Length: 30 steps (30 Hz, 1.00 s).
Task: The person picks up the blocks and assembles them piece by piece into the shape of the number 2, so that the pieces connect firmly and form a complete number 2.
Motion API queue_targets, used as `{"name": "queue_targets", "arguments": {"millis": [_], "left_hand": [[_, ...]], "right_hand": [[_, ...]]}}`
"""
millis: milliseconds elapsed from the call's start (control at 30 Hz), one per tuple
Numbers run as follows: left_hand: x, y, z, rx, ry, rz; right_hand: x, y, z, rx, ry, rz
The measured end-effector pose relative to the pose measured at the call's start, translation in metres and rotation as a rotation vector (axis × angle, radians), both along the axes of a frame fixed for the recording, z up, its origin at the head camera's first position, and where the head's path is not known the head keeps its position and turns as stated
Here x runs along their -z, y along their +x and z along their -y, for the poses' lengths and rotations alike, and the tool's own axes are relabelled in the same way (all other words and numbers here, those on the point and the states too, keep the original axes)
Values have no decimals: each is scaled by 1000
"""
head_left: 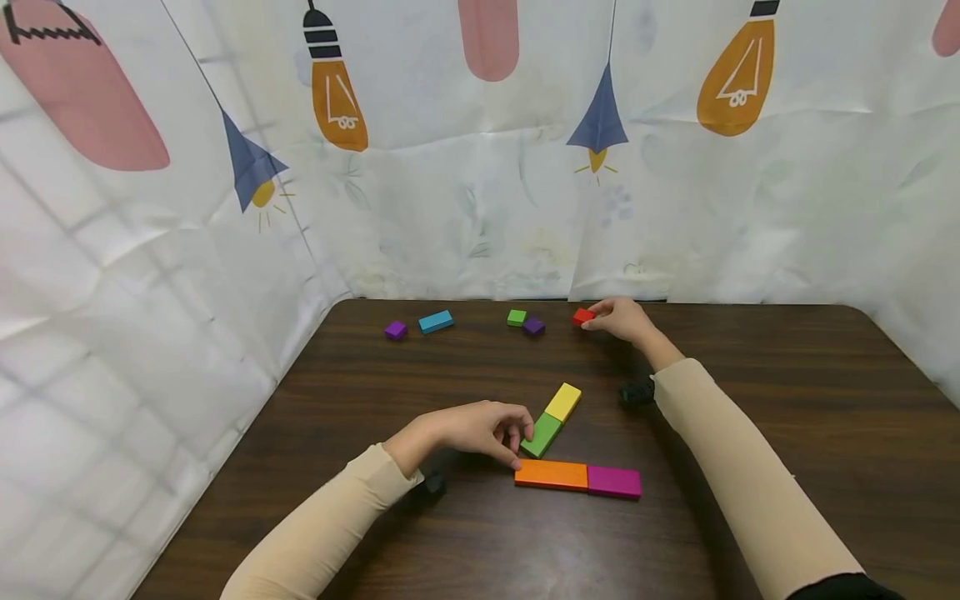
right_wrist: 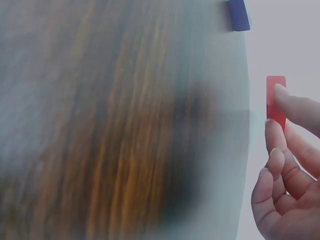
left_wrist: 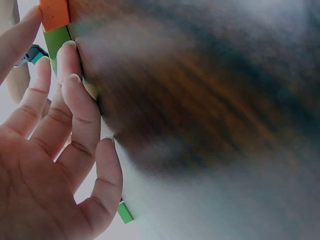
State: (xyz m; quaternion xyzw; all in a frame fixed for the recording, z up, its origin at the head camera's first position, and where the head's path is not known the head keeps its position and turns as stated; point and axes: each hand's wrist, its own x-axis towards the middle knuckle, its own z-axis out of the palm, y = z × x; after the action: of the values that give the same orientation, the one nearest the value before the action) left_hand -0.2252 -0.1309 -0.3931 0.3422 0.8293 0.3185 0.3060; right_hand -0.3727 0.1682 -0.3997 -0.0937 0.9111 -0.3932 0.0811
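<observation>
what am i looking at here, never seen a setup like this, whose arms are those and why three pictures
There is no robot here, just a person's two bare hands. The wide picture comes from a camera worn on the head; the other two come from cameras on the left and right wrists, each showing that hand up close.

On the dark wooden table, an orange block and a magenta block lie end to end, as do a green block and a yellow block. Farther back lie four more blocks: purple, blue, small green and dark purple.

The right hand pinches a red block. The left hand rests by the orange and green ones.
</observation>
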Motion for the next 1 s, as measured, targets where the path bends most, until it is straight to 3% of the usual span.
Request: {"name": "queue_targets", "arguments": {"millis": [433,1000], "left_hand": [[-1,0,0,-5,8,9],[0,-1,-1,6,-2,3]], "right_hand": [[-8,13,-9,-43,1,-37],[-2,31,-13,-83,-1,-31]]}}
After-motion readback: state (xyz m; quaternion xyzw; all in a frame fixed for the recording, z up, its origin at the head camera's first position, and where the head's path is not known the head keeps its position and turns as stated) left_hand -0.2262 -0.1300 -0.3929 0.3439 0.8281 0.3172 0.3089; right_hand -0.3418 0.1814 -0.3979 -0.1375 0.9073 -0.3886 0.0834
